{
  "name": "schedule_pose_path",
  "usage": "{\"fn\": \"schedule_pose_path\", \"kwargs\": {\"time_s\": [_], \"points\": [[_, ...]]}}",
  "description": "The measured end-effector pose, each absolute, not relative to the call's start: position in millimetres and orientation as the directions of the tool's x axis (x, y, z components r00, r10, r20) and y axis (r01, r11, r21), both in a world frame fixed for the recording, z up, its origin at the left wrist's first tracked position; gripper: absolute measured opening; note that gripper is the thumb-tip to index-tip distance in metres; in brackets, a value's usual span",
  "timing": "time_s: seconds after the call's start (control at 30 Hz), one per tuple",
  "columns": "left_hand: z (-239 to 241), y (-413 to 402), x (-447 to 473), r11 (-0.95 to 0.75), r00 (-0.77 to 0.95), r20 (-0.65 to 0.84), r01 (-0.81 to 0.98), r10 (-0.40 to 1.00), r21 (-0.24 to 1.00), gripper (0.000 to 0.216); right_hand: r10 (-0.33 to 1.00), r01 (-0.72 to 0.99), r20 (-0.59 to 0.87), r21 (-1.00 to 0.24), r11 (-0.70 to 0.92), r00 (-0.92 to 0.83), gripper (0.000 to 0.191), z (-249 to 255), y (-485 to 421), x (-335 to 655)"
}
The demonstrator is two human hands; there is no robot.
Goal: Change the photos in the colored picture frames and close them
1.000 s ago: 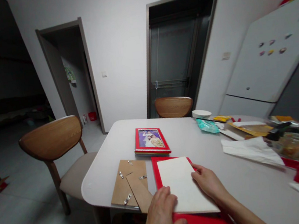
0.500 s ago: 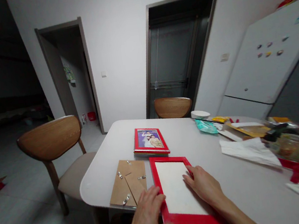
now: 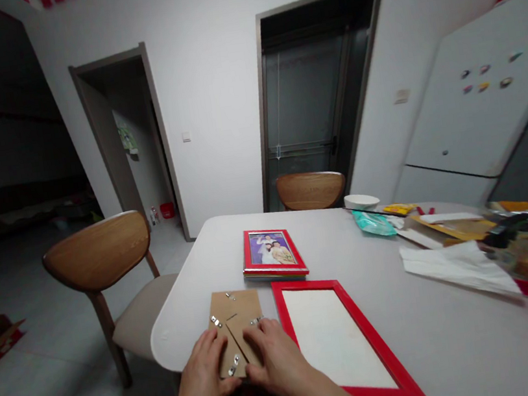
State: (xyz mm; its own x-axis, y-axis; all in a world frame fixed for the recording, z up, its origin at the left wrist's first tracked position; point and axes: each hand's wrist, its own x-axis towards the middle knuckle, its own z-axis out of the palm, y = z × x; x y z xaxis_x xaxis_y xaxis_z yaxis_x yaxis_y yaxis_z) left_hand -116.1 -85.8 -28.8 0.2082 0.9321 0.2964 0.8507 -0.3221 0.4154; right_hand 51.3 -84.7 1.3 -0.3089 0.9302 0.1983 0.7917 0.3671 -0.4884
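A brown picture frame backing board (image 3: 232, 304) with metal clips and a slit lies at the table's near left edge. My left hand (image 3: 204, 370) has its fingers on the board's left side and its thumb at the near edge. From the right, my right hand (image 3: 273, 354) grips the same board, fingers over its top and thumb at the near edge. Beside my right hand lies a red picture frame (image 3: 347, 298) around a blank white sheet (image 3: 335, 338). Beyond the board sits a small stack of frames, with a red framed photo (image 3: 272, 249) on top.
The white table (image 3: 367, 269) carries a white bowl (image 3: 361, 201), a teal packet (image 3: 374, 222), white paper (image 3: 455, 266) and a cluttered pile on the right. One wooden chair (image 3: 105, 253) stands at the left, another (image 3: 311, 190) behind the table.
Both hands have left the red frame and moved left onto the backing board, which they now hold at its sides. The red frame stays flat on the table.
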Motion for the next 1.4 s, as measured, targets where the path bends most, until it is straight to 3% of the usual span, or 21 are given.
{"fn": "schedule_pose_path", "kwargs": {"time_s": [0.13,0.27,0.5,0.77,0.97,1.2,1.4], "points": [[-10,-90,-100,-0.406,0.245,0.373,0.796,0.895,0.449,0.053,0.932,0.725,0.236,-0.585,0.363,-0.276,0.038,16,-90,78],[11,-99,-64,-0.497,0.332,0.389,0.726,0.859,0.476,0.052,0.941,0.729,0.211,-0.594,0.339,-0.266,0.037,34,-103,126],[-3,-107,-2,-0.58,0.488,0.317,0.63,0.813,0.517,0.048,0.973,0.833,0.11,-0.504,0.23,-0.202,0.034,24,-123,202],[-4,-103,8,-0.582,0.525,0.267,0.641,0.808,0.501,0.021,0.95,0.88,0.244,-0.386,0.278,-0.193,0.033,-7,-113,208],[-16,-106,-4,-0.62,0.587,0.257,0.579,0.768,0.53,0.061,0.914,0.916,0.358,-0.271,0.296,-0.19,0.03,-22,-108,192],[-11,-105,-20,-0.554,0.562,0.189,0.599,0.805,0.579,0.032,0.903,0.894,0.396,-0.326,0.308,-0.167,0.029,-17,-106,196],[-2,-101,-25,-0.55,0.578,0.164,0.594,0.799,0.586,0.022,0.911,0.886,0.372,-0.342,0.315,-0.18,0.027,-16,-107,200]]}}
